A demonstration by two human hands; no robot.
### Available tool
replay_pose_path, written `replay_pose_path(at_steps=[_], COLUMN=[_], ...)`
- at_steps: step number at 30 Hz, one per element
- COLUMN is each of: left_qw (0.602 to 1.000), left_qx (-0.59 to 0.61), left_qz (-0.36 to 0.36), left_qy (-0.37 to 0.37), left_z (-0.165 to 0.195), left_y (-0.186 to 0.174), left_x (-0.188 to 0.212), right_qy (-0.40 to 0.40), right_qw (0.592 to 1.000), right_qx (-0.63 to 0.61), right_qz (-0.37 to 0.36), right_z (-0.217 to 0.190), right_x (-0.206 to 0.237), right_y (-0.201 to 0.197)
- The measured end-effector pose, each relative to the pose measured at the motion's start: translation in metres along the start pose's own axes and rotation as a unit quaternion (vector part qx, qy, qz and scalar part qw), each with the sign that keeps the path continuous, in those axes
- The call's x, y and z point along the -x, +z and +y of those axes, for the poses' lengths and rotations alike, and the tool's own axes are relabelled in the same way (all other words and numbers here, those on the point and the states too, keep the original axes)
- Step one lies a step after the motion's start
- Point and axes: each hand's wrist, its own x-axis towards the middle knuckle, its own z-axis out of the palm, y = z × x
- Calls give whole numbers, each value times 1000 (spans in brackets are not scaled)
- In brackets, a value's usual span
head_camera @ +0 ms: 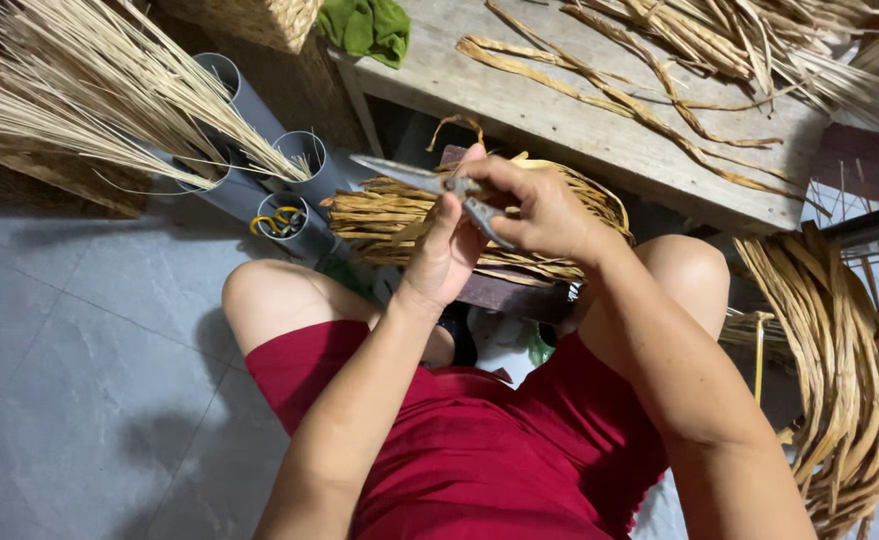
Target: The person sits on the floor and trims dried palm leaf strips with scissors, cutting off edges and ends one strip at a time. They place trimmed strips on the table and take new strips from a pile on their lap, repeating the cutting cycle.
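My right hand (538, 205) grips a pair of metal scissors (415, 178), blades pointing left. My left hand (447, 250) is raised against it, fingers up at the scissor pivot, pinching a thin straw strand (456, 124) that curls upward. Just beyond both hands lies a bundle of tan straw fibre (385, 218) on a dark low stool (505, 293). My knees in red shorts sit to either side.
A wooden table (550, 105) with long straw strips stands ahead. Grey plastic pipes (305, 185) hold thin pale reeds (90, 90) at left. A green cloth (368, 27) lies at the table's corner. A thick straw coil (845, 380) hangs at right. Grey tiled floor (80, 380) at left.
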Motion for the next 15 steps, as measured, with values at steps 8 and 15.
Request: replay_pose_path(at_steps=[8,15], left_qw=[982,872], left_qx=[-150,-453], left_qz=[40,87], left_qy=[108,163], left_z=[20,75], left_y=[-2,5], left_x=[15,40], right_qy=[22,94], right_qw=[969,950], right_qx=[-245,-295], right_qz=[-18,42], right_z=[-5,2], right_x=[10,17], right_y=[8,-29])
